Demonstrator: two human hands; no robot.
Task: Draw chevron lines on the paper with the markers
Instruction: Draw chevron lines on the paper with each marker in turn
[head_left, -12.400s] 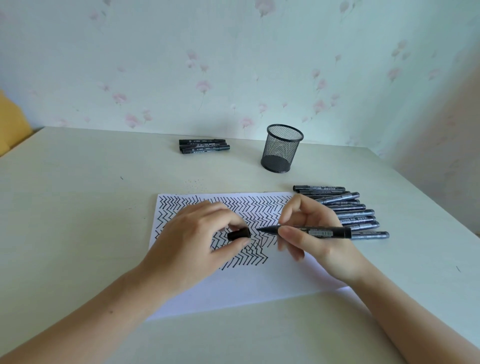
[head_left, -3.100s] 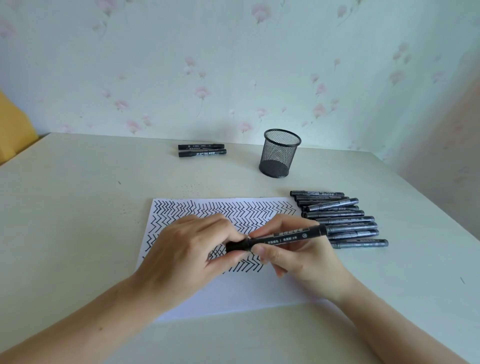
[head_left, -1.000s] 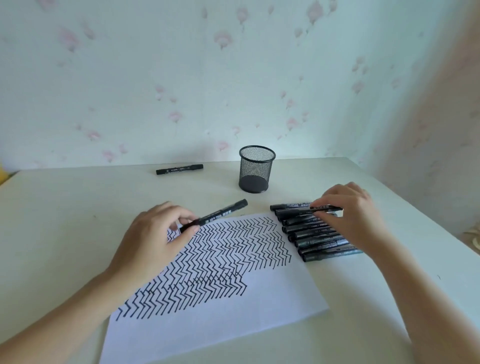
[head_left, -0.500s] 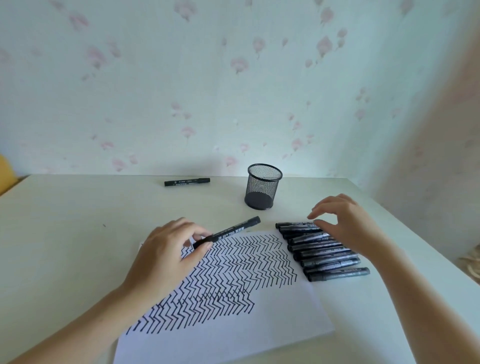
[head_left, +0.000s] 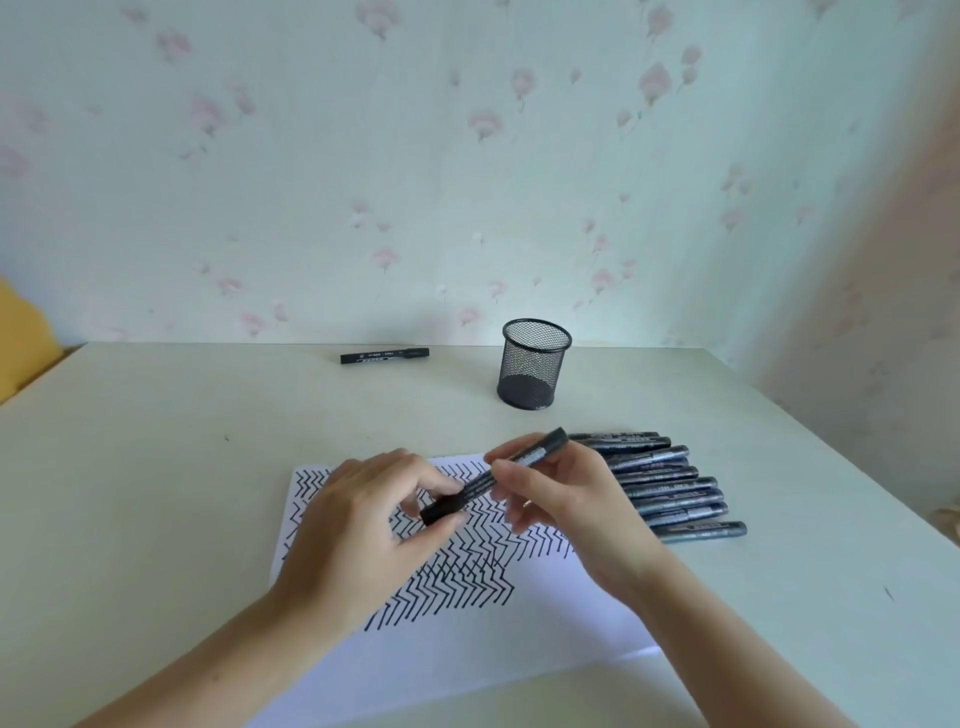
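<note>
Hands on one marker above the chevron sheet

Yellow object (head_left: 21, 338) shows at the far left edge, beside the pale cream table (head_left: 156, 467). At the back of the table lies a single black marker with a white label (head_left: 384, 355), flat and well apart from everything else.

Nearer the person, the white sheet of paper (head_left: 467, 660) lies flat, and black chevron lines (head_left: 467, 571) fill most of its upper part (the lower part is bare white). The left hand (head_left: 358, 530) is above the sheet with fingers curled; thumb and fingertips pinch the lower left end of a black marker with grey label (head_left: 493, 478). This marker is held tilted over the paper, its other end higher and to the right. The right hand (head_left: 566, 499) grips the barrel in the middle, fingers curled around it.

Behind the hands stands a black wire-mesh pen cup (head_left: 532, 364), upright. To the right of the paper, just beside its edge, a row of dark grey markers (head_left: 670, 488) lies side by side on the table.
</note>
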